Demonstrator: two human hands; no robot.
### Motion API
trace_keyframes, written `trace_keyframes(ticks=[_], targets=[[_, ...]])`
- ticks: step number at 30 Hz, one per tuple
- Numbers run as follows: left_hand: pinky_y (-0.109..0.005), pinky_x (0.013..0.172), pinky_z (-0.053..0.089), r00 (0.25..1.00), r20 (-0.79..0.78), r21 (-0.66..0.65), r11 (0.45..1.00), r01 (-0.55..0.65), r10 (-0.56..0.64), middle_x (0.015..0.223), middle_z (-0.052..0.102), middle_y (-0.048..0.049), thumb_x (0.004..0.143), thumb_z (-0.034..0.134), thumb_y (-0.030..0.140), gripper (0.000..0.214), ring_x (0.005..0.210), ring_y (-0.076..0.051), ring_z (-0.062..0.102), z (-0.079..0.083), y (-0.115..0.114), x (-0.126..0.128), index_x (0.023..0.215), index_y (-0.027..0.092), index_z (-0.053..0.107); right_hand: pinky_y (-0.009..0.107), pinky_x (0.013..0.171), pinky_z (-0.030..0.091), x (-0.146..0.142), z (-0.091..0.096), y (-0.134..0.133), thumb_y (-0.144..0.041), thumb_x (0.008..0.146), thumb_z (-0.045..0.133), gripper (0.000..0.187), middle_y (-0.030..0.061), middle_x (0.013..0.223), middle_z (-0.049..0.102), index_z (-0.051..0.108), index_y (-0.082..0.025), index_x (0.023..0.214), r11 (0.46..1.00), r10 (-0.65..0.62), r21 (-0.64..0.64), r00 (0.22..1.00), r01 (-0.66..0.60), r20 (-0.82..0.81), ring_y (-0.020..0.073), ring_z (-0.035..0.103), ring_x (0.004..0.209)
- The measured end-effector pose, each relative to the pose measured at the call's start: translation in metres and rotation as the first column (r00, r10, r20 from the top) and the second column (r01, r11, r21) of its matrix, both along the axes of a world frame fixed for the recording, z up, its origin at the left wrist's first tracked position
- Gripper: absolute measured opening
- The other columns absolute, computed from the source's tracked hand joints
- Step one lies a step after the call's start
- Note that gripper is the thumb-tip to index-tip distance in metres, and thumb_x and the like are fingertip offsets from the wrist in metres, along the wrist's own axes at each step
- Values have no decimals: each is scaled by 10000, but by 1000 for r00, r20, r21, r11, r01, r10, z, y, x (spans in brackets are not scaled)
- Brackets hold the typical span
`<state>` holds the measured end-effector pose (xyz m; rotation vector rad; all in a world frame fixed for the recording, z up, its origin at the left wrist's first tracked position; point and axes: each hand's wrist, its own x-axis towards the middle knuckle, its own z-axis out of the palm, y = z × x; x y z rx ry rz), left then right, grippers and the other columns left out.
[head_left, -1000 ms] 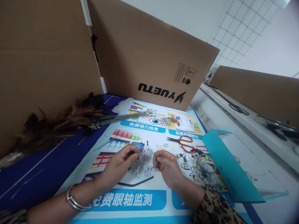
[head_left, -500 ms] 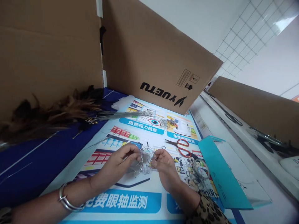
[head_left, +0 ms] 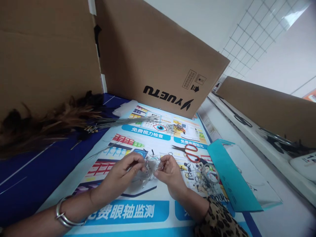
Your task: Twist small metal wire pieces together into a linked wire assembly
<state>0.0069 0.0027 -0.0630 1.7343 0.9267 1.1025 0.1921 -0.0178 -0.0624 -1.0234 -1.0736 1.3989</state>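
My left hand (head_left: 132, 168), with a silver bangle (head_left: 63, 214) on the wrist, pinches one side of a cluster of thin wire pieces (head_left: 149, 169) above the printed poster. Facing it, my right hand (head_left: 170, 172) has its thumb and forefinger pressed together at the cluster's other side. Whatever sits between those right fingertips is too fine to make out. Red-handled scissors (head_left: 191, 153) lie just beyond my right hand, blades pointing left. Beside that hand spreads a pile of small wire rings and loops (head_left: 209, 179).
An upright cardboard box (head_left: 158, 59) walls off the back. A teal box (head_left: 234, 179) stands at the right. Brown feathers (head_left: 56, 118) and a bundle of thin metal wires (head_left: 123, 121) lie at the left and back. More small metal bits (head_left: 174, 128) rest near the wire ends.
The whole view has shifted slightly. My right hand has turned a little, its thumb now lower against the wire cluster. The left hand keeps its pinch.
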Motion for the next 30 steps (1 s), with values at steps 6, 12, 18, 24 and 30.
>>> trace_keyframes(ticks=[6, 12, 18, 24, 30], targets=[[-282, 685, 403, 1000, 13, -2, 1000, 8, -8, 748, 552, -15, 870, 410, 214, 140, 732, -165, 525, 0, -1, 1, 781, 188, 514, 201, 531, 323, -2, 0, 0, -86, 571, 690, 411, -54, 709, 448, 464, -228, 883, 1000, -17, -13, 1000, 17, 15, 92, 435, 630], [-288, 693, 408, 999, 34, -14, 1000, 15, -15, 749, 557, -11, 876, 407, 207, 114, 736, -162, 531, 1, -2, 2, 820, 189, 504, 191, 550, 319, -2, -3, 2, -6, 553, 624, 448, -49, 756, 450, 466, -229, 909, 1000, -5, 1, 1000, 5, 26, 82, 429, 655], [-287, 695, 413, 999, 51, -7, 1000, 12, -11, 742, 558, -15, 871, 409, 195, 121, 735, -162, 532, 1, -2, 1, 807, 185, 512, 186, 546, 318, -3, -8, 3, 17, 534, 617, 498, -38, 822, 457, 472, -239, 936, 1000, -11, 12, 998, 10, 59, 78, 430, 666], [-284, 693, 414, 999, 39, -5, 1000, 12, -11, 742, 566, -17, 868, 414, 203, 128, 728, -163, 533, 0, -3, 1, 820, 187, 532, 177, 508, 308, -3, -10, 3, 29, 523, 586, 528, -34, 841, 443, 460, -245, 957, 1000, -13, 18, 993, 11, 121, 77, 415, 642], [-287, 697, 414, 999, 34, -17, 1000, 10, -9, 735, 585, -16, 860, 423, 216, 115, 734, -171, 543, 1, -3, 2, 815, 192, 526, 182, 513, 316, -4, -11, 2, 28, 519, 585, 527, -33, 836, 438, 460, -242, 954, 1000, -19, 22, 991, 16, 134, 83, 409, 645]])
